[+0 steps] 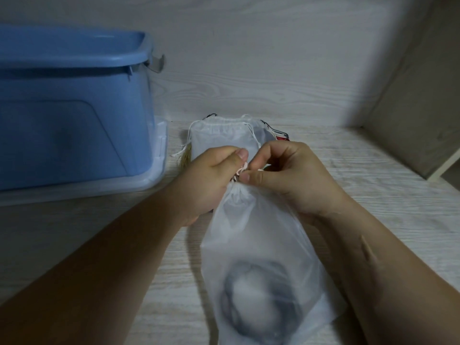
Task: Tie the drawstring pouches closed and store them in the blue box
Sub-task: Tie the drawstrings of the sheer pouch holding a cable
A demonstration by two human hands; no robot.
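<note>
Our left hand [211,175] and right hand [286,175] meet at the gathered neck of the near pouch [261,245], thumbs and fingers of both pinching its cord [242,171]. The pouch lies on the table [373,195] between our forearms, with a dark round thing [258,300] showing through the white cloth. Just beyond our hands lies a second pouch [224,135], its neck still wide, on top of other items we cannot make out. The blue box [74,108] stands to the left, apart from both pouches.
</note>
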